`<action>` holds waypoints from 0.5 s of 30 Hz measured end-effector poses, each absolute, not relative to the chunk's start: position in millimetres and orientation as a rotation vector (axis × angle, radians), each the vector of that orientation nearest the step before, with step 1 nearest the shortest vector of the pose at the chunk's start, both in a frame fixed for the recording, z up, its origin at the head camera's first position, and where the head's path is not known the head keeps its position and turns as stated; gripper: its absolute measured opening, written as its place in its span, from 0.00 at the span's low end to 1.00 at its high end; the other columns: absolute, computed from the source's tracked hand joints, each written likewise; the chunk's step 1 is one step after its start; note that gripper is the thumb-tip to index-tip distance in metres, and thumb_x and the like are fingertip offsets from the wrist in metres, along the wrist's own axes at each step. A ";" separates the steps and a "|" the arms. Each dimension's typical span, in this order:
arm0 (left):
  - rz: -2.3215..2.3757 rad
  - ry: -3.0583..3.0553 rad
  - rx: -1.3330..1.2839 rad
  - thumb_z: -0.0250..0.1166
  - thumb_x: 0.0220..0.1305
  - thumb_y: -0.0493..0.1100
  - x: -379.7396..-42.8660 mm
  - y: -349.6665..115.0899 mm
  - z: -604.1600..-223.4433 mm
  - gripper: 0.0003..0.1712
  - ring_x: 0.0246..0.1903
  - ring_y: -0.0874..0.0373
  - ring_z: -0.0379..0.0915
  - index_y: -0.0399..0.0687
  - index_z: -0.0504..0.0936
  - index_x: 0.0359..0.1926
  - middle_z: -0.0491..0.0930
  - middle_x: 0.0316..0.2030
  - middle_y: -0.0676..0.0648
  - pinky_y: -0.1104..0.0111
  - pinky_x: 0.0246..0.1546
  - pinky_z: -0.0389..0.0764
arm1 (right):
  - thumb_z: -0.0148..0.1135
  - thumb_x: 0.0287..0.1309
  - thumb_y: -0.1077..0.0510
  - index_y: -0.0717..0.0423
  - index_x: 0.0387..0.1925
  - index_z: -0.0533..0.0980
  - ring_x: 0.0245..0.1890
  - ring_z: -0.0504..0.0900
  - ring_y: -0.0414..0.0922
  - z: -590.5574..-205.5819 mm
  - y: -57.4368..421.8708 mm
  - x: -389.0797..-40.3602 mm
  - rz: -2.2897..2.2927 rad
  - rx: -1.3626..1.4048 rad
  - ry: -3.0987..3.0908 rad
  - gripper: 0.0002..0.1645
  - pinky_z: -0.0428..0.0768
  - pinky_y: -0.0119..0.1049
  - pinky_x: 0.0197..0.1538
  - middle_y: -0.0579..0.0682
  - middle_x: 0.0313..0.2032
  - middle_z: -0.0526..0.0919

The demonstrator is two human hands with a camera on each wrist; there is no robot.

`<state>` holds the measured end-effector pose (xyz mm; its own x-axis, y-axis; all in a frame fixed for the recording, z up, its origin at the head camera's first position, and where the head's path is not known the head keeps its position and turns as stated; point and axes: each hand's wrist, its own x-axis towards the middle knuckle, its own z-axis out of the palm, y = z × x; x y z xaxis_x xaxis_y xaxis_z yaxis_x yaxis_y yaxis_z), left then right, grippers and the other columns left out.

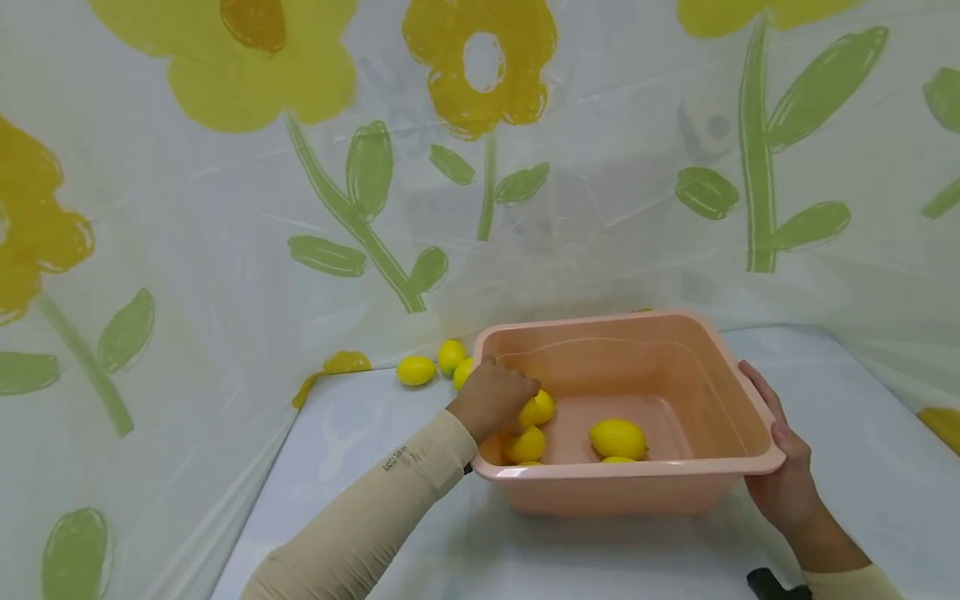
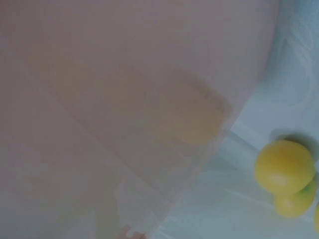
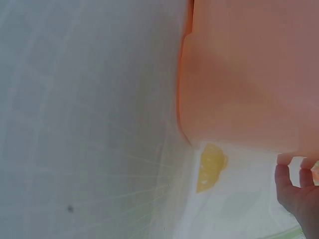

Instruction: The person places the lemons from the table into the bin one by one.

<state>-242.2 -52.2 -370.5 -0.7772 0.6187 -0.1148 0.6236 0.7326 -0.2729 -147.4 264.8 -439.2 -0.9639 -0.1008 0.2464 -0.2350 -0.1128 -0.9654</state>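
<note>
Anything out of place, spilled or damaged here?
No damage or spill stands out. Some lemons lie outside the pink basin, beyond its left end. The left wrist view looks odd: a pinkish haze blurs most of it.

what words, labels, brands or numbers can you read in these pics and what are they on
Left sleeve: small dark print near the cuff, too small and blurred to read with certainty.
No other lettering, brand or number can be made out, on the pink basin, the lemons or the flower-patterned sheet.
</note>
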 end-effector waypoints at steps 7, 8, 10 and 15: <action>-0.532 2.890 1.073 0.67 0.53 0.47 -238.8 -52.1 -368.5 0.19 0.26 0.60 0.74 0.62 0.77 0.47 0.82 0.28 0.55 0.59 0.50 0.71 | 0.21 0.60 0.45 0.33 0.70 0.37 0.66 0.50 0.38 -440.9 264.9 -147.4 2.252 0.371 -2.013 0.35 0.66 0.20 0.52 0.41 0.71 0.39; -0.560 2.889 1.077 0.67 0.53 0.47 -238.4 -52.1 -368.4 0.18 0.25 0.60 0.73 0.62 0.77 0.47 0.81 0.27 0.55 0.59 0.51 0.71 | 0.21 0.60 0.45 0.33 0.70 0.37 0.66 0.50 0.38 -441.3 265.0 -147.5 2.255 0.373 -2.010 0.35 0.66 0.20 0.52 0.41 0.71 0.39; -0.609 2.891 1.080 0.66 0.54 0.48 -238.1 -52.1 -368.3 0.18 0.25 0.59 0.74 0.62 0.77 0.47 0.81 0.27 0.55 0.59 0.50 0.72 | 0.21 0.60 0.44 0.32 0.70 0.37 0.66 0.50 0.37 -441.7 265.1 -147.7 2.250 0.367 -2.016 0.35 0.67 0.20 0.51 0.41 0.71 0.39; -0.701 2.892 1.075 0.66 0.54 0.49 -238.3 -52.2 -368.1 0.19 0.27 0.59 0.75 0.62 0.77 0.49 0.83 0.31 0.54 0.62 0.48 0.73 | 0.20 0.60 0.45 0.33 0.70 0.37 0.65 0.52 0.37 -442.5 265.3 -148.7 2.247 0.395 -2.007 0.35 0.68 0.21 0.52 0.42 0.71 0.40</action>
